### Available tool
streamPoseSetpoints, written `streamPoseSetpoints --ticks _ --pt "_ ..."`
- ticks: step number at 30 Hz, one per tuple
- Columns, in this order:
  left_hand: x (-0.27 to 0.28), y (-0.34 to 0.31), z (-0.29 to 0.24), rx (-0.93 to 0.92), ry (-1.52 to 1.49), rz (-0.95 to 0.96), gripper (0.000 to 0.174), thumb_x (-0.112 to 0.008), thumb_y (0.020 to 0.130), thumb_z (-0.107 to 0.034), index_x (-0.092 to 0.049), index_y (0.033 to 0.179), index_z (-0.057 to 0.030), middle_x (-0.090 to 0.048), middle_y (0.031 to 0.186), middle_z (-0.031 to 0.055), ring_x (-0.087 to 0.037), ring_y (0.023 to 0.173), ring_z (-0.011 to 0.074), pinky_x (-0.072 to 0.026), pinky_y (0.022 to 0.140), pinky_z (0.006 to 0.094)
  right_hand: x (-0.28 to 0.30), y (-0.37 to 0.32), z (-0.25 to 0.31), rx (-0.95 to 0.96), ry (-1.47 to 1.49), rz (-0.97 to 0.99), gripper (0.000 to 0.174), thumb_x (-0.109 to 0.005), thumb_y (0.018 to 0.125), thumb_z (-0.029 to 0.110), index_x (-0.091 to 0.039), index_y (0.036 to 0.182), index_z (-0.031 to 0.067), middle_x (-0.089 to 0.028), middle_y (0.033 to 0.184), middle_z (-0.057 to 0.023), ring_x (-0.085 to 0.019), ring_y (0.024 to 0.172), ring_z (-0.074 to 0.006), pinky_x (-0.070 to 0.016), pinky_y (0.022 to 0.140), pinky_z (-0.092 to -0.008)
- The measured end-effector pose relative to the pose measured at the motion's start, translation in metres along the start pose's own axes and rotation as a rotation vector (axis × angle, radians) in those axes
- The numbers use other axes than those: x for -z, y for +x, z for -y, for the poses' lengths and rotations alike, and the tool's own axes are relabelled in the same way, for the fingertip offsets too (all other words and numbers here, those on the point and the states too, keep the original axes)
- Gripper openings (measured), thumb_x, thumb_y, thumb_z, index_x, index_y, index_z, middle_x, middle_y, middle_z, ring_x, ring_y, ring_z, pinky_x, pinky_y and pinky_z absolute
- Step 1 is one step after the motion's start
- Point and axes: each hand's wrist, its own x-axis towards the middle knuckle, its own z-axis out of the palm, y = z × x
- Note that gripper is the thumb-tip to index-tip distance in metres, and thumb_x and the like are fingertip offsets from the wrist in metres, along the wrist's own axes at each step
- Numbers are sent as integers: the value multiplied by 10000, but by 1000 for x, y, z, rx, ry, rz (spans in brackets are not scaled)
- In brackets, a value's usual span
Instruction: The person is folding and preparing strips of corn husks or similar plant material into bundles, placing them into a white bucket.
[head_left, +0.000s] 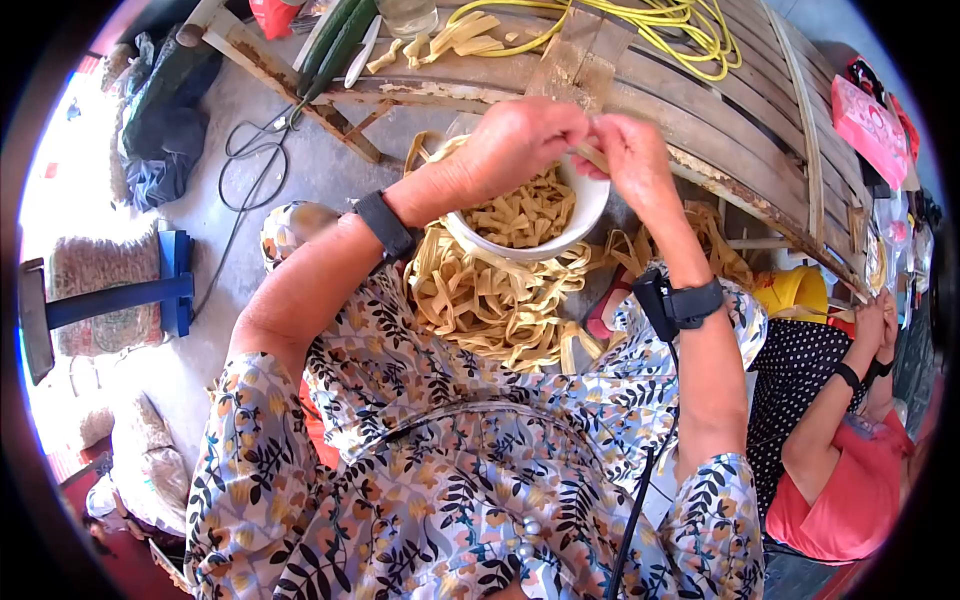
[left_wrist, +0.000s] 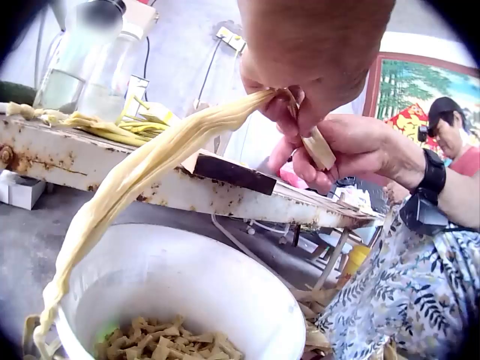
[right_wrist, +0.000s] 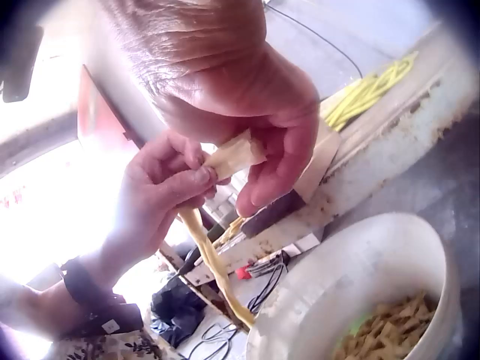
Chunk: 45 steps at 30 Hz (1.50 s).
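Note:
Close over the white bucket (head_left: 597,205), my two hands meet at one long pale-yellow strip. My left hand (head_left: 520,140) pinches the strip (left_wrist: 142,165) near its upper end, and its long tail hangs down past the bucket rim in the left wrist view. A short, flat folded end (right_wrist: 236,156) sticks out of the left fingertips toward my right hand (head_left: 635,165). The right fingers curl round that end. Short cut-looking yellowish pieces (head_left: 525,212) lie in the bucket. A heap of long strips (head_left: 480,300) lies below it, in front of my lap.
A rusty-edged slatted bench (head_left: 690,120) stands just beyond the hands, with a yellow coiled cord (head_left: 700,40), dark green gourds (head_left: 335,45) and loose pieces on it. Another person (head_left: 850,470) sits at the right. A black cable (head_left: 270,160) lies on the floor at left.

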Motion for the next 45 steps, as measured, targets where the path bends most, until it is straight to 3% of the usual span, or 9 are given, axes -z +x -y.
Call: streamPoseSetpoints --ticks 2,8,12,15,21,27,34,41,45 --pt "-1 -1 -4 -185 77 3 136 -626 736 -91 -542 838 -58 -566 738 102 -556 702 298 -466 615 320 5 5 -24 -22 -39 116 188 -523 835 136 -621 779 -14 -580 594 -60 -553 505 -90 -448 480 -228" --pt "16 -12 11 227 -173 284 170 -668 745 -162 -576 843 -59 -562 680 3 -523 656 65 -432 593 216 6 -11 -9 -175 -237 299 126 -559 816 87 -635 802 -12 -489 518 20 -387 412 -33 -297 405 -189" --pt "26 -12 27 399 -598 224 202 -568 838 -254 -617 796 -62 -533 629 -38 -467 597 32 -388 548 173 9 -27 12 -140 497 828 325 -609 809 258 -600 1010 3 -468 525 51 -349 419 -10 -248 401 -173" --pt "3 -20 32 536 -1013 185 284 -497 879 -301 -593 886 -35 -530 655 -15 -462 584 36 -377 507 161 0 -18 13 -16 797 611 376 -587 827 286 -563 1072 2 -427 522 61 -336 405 -9 -246 399 -161" --pt "-37 -25 13 425 -1778 391 406 -584 821 -299 -453 1101 -36 -532 798 79 -476 607 79 -387 494 167 -3 -17 8 111 84 274 327 -653 772 223 -587 1002 0 -583 731 -5 -533 592 -56 -417 505 -194" --pt "-41 -10 13 845 -1304 -12 160 -545 845 -118 -557 976 -28 -565 757 29 -511 612 55 -420 501 171 -2 -5 -4 794 -682 -353 276 -698 654 189 -593 850 26 -547 831 -53 -556 634 -209 -444 594 -307" --pt "-12 -6 -7 515 -656 -155 215 -522 865 -170 -565 917 34 -590 735 35 -557 546 83 -472 503 197 -3 -1 -14 50 -74 23 133 -660 660 104 -615 730 -1 -583 710 -71 -560 659 -198 -421 585 -292" --pt "-15 -10 -10 423 -345 -114 346 -539 849 -304 -535 914 36 -575 666 49 -548 568 80 -432 494 198 -4 -6 -20 535 -185 -198 113 -632 666 -1 -650 776 19 -596 845 -64 -554 777 -138 -429 706 -237" --pt "-15 -6 -13 806 -1250 -46 315 -553 849 -286 -567 878 27 -392 543 -44 -334 442 30 -277 423 171 16 -5 -4 299 402 -240 100 -623 755 21 -640 833 -37 -577 965 -35 -533 814 -84 -429 743 -217"
